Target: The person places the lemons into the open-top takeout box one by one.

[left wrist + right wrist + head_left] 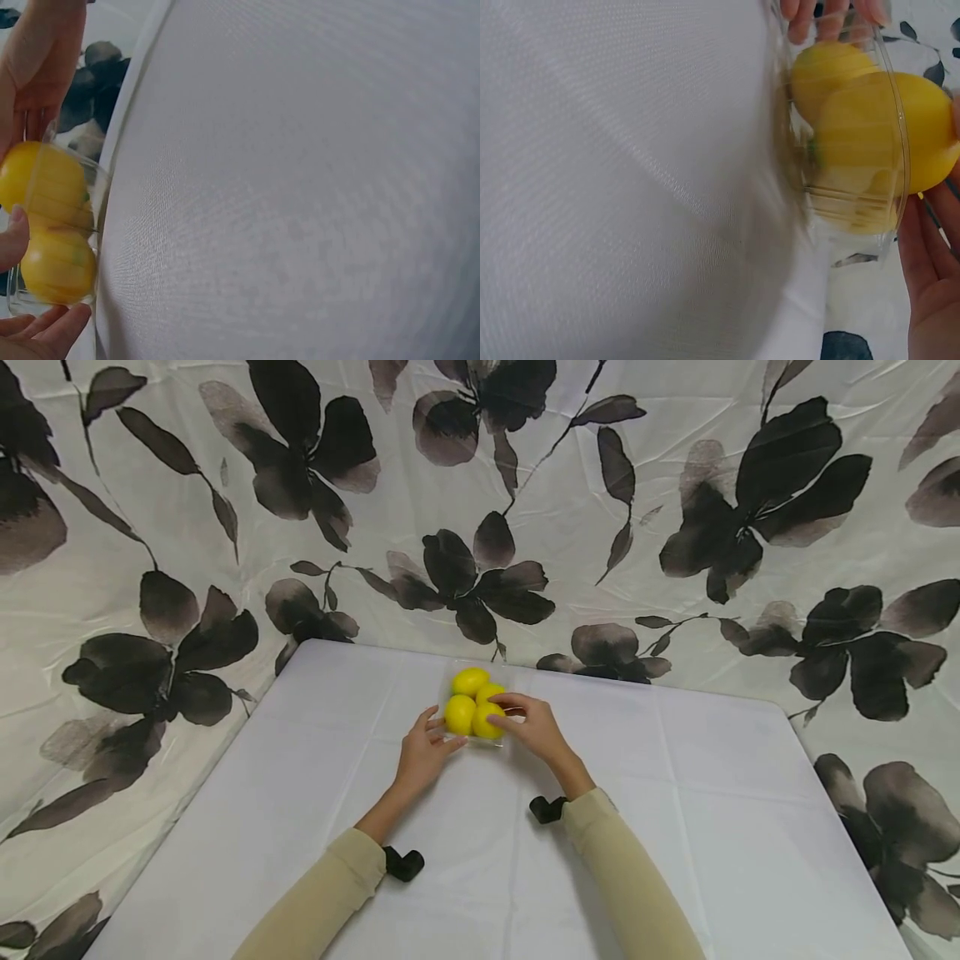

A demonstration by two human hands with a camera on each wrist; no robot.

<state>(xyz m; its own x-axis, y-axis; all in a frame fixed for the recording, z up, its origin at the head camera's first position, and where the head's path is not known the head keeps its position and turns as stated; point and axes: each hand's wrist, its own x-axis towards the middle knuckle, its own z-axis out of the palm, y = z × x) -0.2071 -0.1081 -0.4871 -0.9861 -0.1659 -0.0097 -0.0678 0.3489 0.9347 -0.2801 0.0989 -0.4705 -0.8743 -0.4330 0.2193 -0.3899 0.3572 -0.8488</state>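
Note:
A clear plastic container (501,739) with several yellow lemons (470,681) sits at the far middle of the white table (675,793). My left hand (442,731) holds the container's left side, thumb and fingers against its wall (88,225), next to the near left lemon (459,714). My right hand (504,710) curls over the right side, thumb and fingers on the near right lemon (486,724). In the right wrist view that lemon (922,127) bulges past the container's rim (900,112), with my right palm (937,285) beside it.
The table is covered with a plain white cloth, its far edge (465,656) just behind the container. A white curtain with dark flowers (480,568) hangs around the table on the back and both sides. Black wrist mounts (405,864) sit on both beige sleeves.

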